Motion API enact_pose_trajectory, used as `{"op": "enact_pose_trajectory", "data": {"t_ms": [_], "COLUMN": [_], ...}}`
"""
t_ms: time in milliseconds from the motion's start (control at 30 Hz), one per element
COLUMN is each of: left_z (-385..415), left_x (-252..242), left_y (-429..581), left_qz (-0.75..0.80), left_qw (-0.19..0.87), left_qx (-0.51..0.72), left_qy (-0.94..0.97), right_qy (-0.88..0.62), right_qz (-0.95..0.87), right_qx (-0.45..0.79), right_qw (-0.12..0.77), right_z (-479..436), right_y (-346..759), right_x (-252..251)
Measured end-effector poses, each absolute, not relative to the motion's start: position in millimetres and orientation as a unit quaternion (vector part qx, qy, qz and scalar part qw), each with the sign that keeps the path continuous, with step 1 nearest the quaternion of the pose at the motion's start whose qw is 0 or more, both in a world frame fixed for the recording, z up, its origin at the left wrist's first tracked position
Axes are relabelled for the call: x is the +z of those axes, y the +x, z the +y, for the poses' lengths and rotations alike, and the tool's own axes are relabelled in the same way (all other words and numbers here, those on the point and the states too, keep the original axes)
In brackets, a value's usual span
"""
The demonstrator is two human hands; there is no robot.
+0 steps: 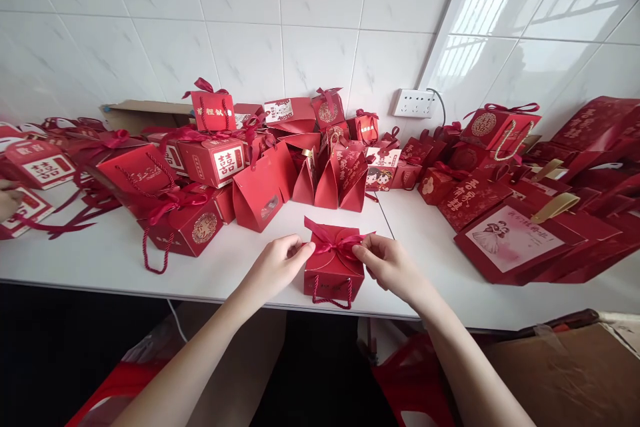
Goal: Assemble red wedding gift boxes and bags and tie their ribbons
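A small red gift box (333, 274) with a rope handle stands near the front edge of the white table (100, 257). A red ribbon bow (336, 242) lies across its top. My left hand (278, 265) pinches the ribbon's left end at the box's left top corner. At the right side of the bow, my right hand (388, 261) pinches the other ribbon end. Both hands are closed on the ribbon.
Many red gift boxes and bags (260, 190) with ribbons are piled along the tiled wall behind. Flat red boxes (515, 240) lie at the right. A wall socket (414, 103) sits at the back. Another person's hand (7, 200) shows at the far left. A cardboard box (565, 373) stands below right.
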State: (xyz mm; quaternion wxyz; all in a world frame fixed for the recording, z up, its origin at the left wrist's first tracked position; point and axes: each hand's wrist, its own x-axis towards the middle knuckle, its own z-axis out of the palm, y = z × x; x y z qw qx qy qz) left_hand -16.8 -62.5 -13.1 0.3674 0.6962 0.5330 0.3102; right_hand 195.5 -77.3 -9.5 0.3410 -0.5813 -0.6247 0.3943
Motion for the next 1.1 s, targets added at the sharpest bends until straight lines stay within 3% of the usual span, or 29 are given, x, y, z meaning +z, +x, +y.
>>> {"op": "enact_pose_trajectory", "data": {"t_ms": [167,333,433,567,667,767,933,1100], "left_z": [-58.7,-56.7,-56.5,-56.0,-55.5,-55.7,-56.7,-57.6], "left_x": [-19.8,-22.6,-23.4,-25.4,-26.1,-25.8,-24.6,-24.7], "left_y": [-16.5,-14.9,-14.5,-14.0,-13.5,-12.9,-12.3,-13.9], "left_qz": [0.473,0.459,0.457,0.458,0.459,0.46,0.463,0.46], "left_qw": [0.442,0.478,0.483,0.484,0.483,0.483,0.478,0.485], "left_qx": [0.342,0.359,0.359,0.359,0.359,0.357,0.358,0.357], "left_qy": [0.681,0.657,0.655,0.653,0.654,0.654,0.655,0.652], "right_qy": [-0.514,-0.522,-0.556,-0.608,-0.653,-0.697,-0.733,-0.676], "right_qz": [-0.595,-0.611,-0.644,-0.684,-0.697,-0.688,-0.669,-0.699], "right_qx": [0.474,0.442,0.354,0.13,-0.003,-0.06,-0.037,0.115], "right_qw": [0.397,0.399,0.388,0.382,0.296,0.193,0.114,0.205], "right_z": [-81.5,-82.7,-82.9,-84.0,-85.2,-87.0,-87.9,-83.9], "right_y": [197.7,198.3,196.6,190.9,185.4,180.1,176.4,188.1], "right_x": [-19.3,-22.9,-20.5,-19.0,-16.3,-9.2,0.1,-4.9]}}
